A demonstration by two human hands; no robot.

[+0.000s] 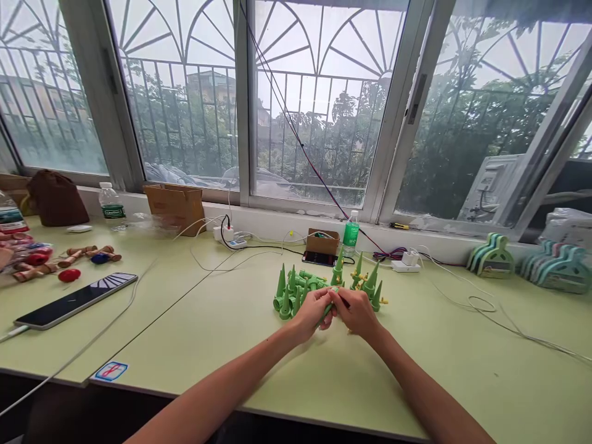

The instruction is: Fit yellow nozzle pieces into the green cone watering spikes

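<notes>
My left hand [312,313] and my right hand [356,310] meet over the table, in front of a cluster of green plastic spikes [285,302]. Between the fingers of both hands is a green plastic spike [326,312], mostly covered by them. My left hand is closed around it, and the right fingers pinch at its upper end. Behind and to the right of my hands stand more cone-shaped green spikes [370,282], some with small yellow parts [383,301]. Several green pieces lie on their sides in the pile.
Behind the pile are a small cardboard box [322,242], a dark phone [319,258] and a green-labelled bottle [351,232]. White cables [481,305] cross the table [462,370] on the right. At left lie a large phone [78,301], a red ball [69,275] and wooden toys.
</notes>
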